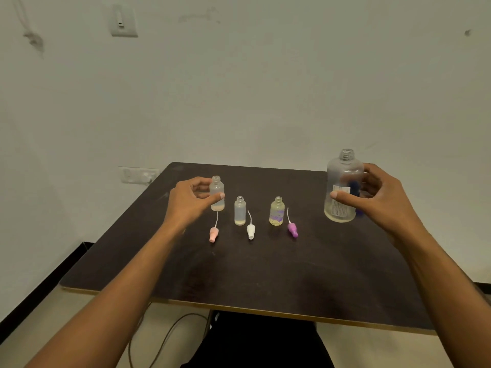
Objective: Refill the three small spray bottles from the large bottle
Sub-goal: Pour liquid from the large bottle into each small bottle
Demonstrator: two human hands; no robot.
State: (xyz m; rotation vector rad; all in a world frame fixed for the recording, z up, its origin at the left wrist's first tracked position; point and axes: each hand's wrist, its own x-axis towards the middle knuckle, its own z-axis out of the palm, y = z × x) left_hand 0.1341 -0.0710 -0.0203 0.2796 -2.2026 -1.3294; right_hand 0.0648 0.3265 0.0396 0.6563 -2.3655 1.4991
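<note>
Three small uncapped spray bottles stand in a row on the dark table (pixel 265 274). My left hand (pixel 190 200) grips the leftmost small bottle (pixel 217 188), thumb in front of it. The middle small bottle (pixel 240 211) and the yellowish right one (pixel 276 211) stand free, each with a little liquid at the bottom. My right hand (pixel 372 193) holds the large clear bottle (pixel 342 187), which is uncapped, upright and nearly empty. Whether either held bottle touches the table I cannot tell.
Three spray heads with dip tubes lie in front of the small bottles: pink (pixel 213 234), white (pixel 251 231) and purple (pixel 292 229). A dark blue cap (pixel 354 187) shows behind the large bottle. A wall stands close behind the table; cables hang below its front edge.
</note>
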